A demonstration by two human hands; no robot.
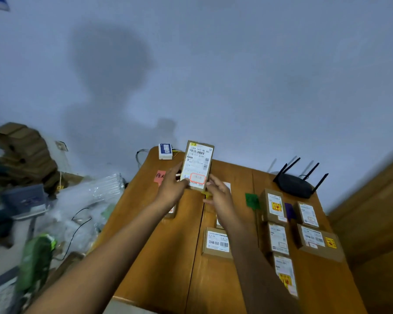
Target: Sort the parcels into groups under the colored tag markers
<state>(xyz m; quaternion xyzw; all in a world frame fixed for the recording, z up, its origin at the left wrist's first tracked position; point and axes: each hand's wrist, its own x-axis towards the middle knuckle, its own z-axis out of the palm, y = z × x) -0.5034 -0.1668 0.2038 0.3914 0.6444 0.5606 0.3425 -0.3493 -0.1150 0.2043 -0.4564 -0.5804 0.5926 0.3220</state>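
We hold parcel (197, 165) upright above table (168, 257), label toward us. Left hand (171, 186) pinches lower-left edge, right hand (220, 196) grips lower-right corner. Looks mostly sorted: boxes lined under green tag (252, 201) and purple tag (289, 210). This one not yet placed.

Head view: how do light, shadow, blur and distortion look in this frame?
Head view: dim, bluish light. The person's shadow falls large on the wall. The parcel, held up by the left hand and right hand, is fairly sharp at centre and its label is partly legible. The clutter at the left edge is smeared. Wide-angle bending curves the table edges.
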